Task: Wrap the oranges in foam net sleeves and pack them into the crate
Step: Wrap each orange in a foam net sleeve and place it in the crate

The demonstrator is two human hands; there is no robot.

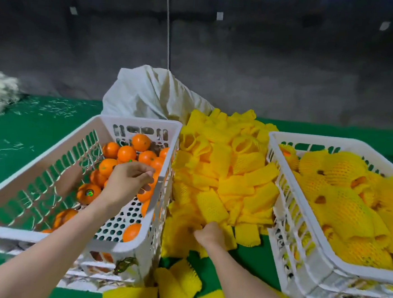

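2 bare arms reaching forward, both hands low and curled
left forearm [41, 254] angles up to the left hand [129, 181], palm down, fingers bent toward the thumb; right forearm [246, 284] is shorter in view, right hand [210, 235] back up, fingertips hidden; neither grip can be read.

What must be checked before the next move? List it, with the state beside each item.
1. Bare oranges remain in the left crate: ok, several.
2. Left hand grips an orange: cannot tell; its fingers curl over the fruit, but contact is hidden.
3. Right hand holds a single sleeve: cannot tell; its fingers are buried in the sleeve pile.
4. Sleeves within reach: ok; the pile lies between the crates.
5. Room in the right crate: cannot tell; wrapped oranges cover the visible part.
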